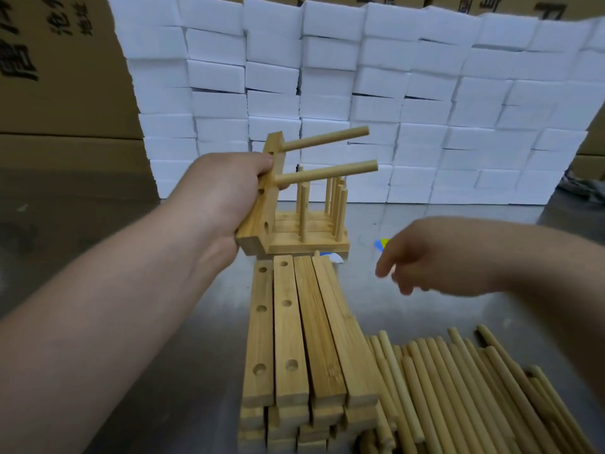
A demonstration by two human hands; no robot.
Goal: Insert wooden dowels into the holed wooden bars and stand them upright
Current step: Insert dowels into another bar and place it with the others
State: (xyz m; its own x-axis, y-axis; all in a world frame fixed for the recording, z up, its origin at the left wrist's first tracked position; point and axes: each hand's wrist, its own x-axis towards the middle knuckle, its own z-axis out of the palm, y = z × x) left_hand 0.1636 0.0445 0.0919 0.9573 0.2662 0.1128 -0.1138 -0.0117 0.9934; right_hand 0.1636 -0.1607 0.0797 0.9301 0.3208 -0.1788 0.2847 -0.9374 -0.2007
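My left hand [216,204] grips a holed wooden bar [262,204] lifted above the table and tilted on end. Two dowels [327,173] stick out of its upper holes and point right; its lower holes are bare. My right hand [435,257] hovers over the table right of centre, fingers loosely curved, holding nothing. Behind the held bar stand finished bars with upright dowels [314,224]. A stack of holed bars [304,339] lies in front of me. Loose dowels [474,388] lie in a heap at the lower right.
The work surface is a grey metal table [163,322]. A wall of stacked white foam blocks [360,93] closes the back. Cardboard boxes [59,77] stand at the left. A small blue and yellow scrap [381,244] lies near my right hand.
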